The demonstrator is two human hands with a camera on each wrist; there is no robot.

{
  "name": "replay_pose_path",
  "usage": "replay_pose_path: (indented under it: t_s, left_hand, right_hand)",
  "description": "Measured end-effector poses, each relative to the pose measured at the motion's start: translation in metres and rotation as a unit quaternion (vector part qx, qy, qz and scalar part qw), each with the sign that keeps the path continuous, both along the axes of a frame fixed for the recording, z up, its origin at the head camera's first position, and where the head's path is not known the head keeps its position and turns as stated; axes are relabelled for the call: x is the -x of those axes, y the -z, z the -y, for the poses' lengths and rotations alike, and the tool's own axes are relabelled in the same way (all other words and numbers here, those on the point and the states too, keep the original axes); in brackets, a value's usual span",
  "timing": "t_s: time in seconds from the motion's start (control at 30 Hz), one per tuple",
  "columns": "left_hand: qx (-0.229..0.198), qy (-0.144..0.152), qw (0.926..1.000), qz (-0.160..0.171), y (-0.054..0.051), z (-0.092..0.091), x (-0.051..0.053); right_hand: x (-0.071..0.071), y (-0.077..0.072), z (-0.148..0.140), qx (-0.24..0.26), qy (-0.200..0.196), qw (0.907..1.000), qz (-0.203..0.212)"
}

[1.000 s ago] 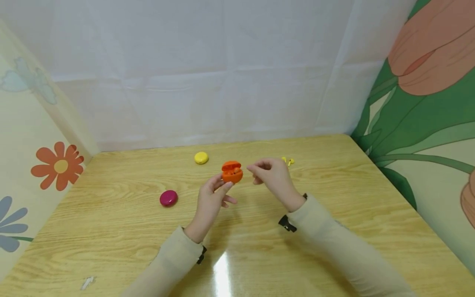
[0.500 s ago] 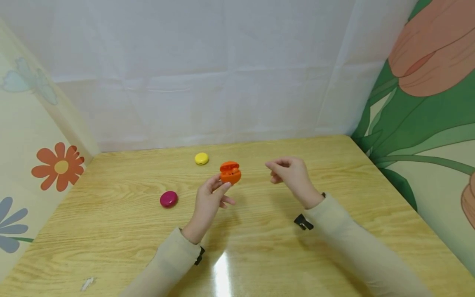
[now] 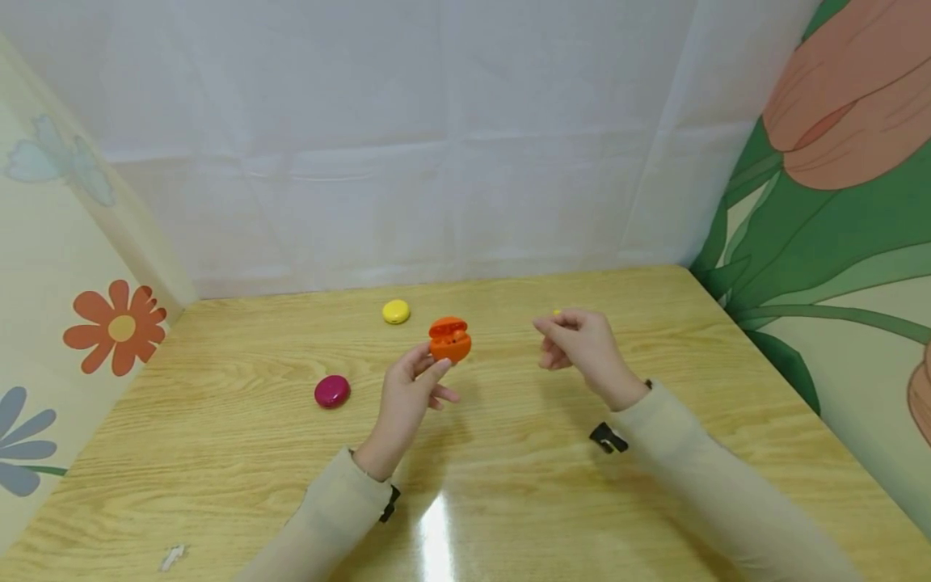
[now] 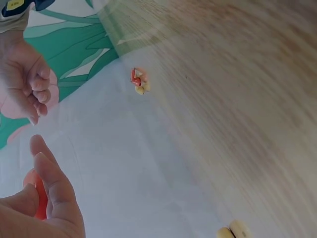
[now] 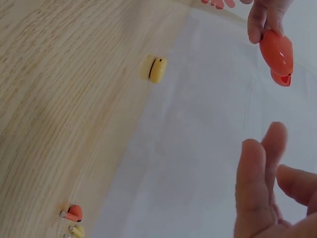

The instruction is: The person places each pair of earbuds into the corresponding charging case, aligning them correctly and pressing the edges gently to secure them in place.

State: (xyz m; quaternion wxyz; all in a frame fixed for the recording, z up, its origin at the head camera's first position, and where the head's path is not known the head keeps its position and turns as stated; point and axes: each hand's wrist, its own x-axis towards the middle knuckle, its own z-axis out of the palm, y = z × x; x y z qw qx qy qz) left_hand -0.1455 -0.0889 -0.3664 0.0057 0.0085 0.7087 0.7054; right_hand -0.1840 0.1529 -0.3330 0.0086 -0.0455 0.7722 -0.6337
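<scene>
Raised over the table, my left hand [image 3: 407,396] grips an orange earbud case [image 3: 451,343] between thumb and fingers. Its lid stands up, and an orange earbud appears to sit inside. My right hand [image 3: 585,347] hovers to the right of the case, its fingers loosely bent. The right wrist view has its thumb and fingers apart with nothing between them. Beyond it on the table lie an orange earbud [image 5: 73,213] and yellow earbuds [image 5: 77,230], close together. In the head view the right hand hides most of these.
A closed yellow case [image 3: 396,312] stands near the back of the wooden table [image 3: 240,485]. A closed magenta case [image 3: 332,391] lies left of my left hand. White cloth [image 3: 436,162] hangs behind the table; painted walls flank it.
My right hand has moved right, away from the orange case, and now covers most of the earbuds. My left hand with the case has shifted slightly left.
</scene>
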Motion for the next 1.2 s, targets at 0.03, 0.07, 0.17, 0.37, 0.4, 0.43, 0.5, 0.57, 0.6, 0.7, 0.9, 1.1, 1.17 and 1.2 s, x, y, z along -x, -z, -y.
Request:
replay_pose_path:
  t_s: [0.03,0.07,0.17,0.37,0.4,0.43,0.5,0.57,0.6,0.7,0.9,1.1,1.17,1.2]
  left_hand:
    - [0.000,0.000,1.0000,-0.001,0.000,0.000,0.000]
    - [-0.001,0.000,1.0000,0.000,0.000,0.000,0.000]
    - [-0.004,-0.001,1.0000,0.001,-0.001,0.000,-0.001]
    - [-0.004,0.005,1.0000,0.001,-0.001,0.000,-0.002]
    - [-0.003,0.006,1.0000,0.000,0.000,0.000,-0.002]
    - [-0.002,0.006,1.0000,0.000,0.000,0.000,-0.002]
    - [-0.002,0.006,1.0000,0.001,0.000,0.000,-0.002]
    - [-0.003,0.006,1.0000,0.002,-0.001,0.000,-0.002]
    - [-0.004,0.006,1.0000,0.003,-0.001,0.000,-0.001]
    - [-0.006,0.006,1.0000,0.000,0.000,0.001,-0.001]
    - [-0.008,0.001,1.0000,-0.004,0.000,0.000,0.000]
    - [-0.008,0.001,1.0000,-0.003,0.000,0.000,0.000]
    - [-0.007,0.002,1.0000,-0.004,0.001,0.001,0.000]
    - [-0.006,0.003,1.0000,-0.004,0.001,0.001,0.000]
  right_hand:
    - [0.000,0.000,-0.001,0.000,0.000,1.0000,0.001]
    - [-0.001,0.001,-0.002,-0.001,0.001,1.0000,0.002]
    - [-0.001,0.001,-0.004,-0.005,0.002,1.0000,0.008]
    - [-0.002,0.003,-0.010,-0.016,-0.002,0.9995,0.028]
    - [-0.002,0.003,-0.011,-0.018,-0.003,0.9994,0.031]
    - [-0.002,0.003,-0.012,-0.022,-0.003,0.9992,0.034]
    - [-0.002,0.002,-0.013,-0.032,-0.002,0.9988,0.038]
    - [-0.002,0.002,-0.014,-0.041,0.001,0.9983,0.042]
    - [-0.002,0.002,-0.015,-0.044,0.001,0.9980,0.045]
    - [-0.001,0.004,-0.018,-0.049,0.006,0.9975,0.050]
    - [0.002,0.007,-0.022,-0.051,0.008,0.9973,0.052]
    - [0.004,0.009,-0.027,-0.059,0.011,0.9959,0.067]
    - [0.005,0.010,-0.028,-0.059,0.015,0.9954,0.074]
    - [0.005,0.010,-0.028,-0.058,0.016,0.9953,0.076]
